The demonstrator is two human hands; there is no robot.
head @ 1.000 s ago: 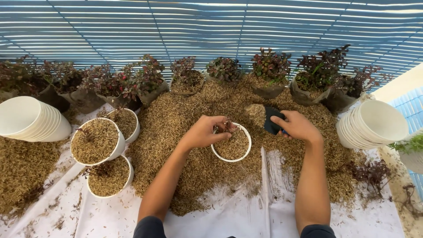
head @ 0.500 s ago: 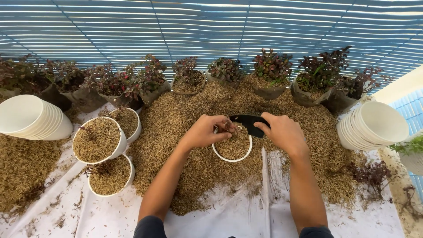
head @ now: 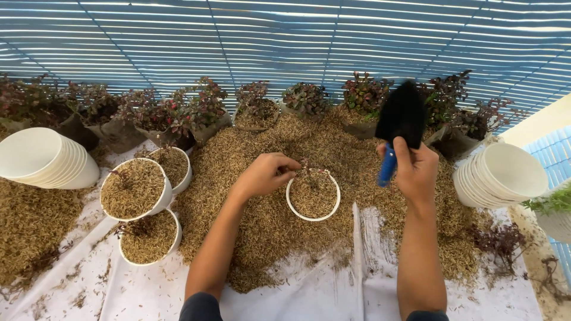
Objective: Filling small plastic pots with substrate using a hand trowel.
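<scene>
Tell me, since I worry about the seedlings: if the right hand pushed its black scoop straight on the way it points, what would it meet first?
Probably the row of small red-leaved plants behind the husk pile: the right hand holds the scoop raised, pointing toward them. Depth is unclear.

Both bare arms reach up from the bottom edge toward mid-frame.

The left hand [head: 264, 174] sits just left of centre, palm down, fingers curled and pinched together at their tips. The right hand [head: 416, 172], right of centre, is raised on an upright forearm, fingers closed in a grip, thumb pointing up.
</scene>
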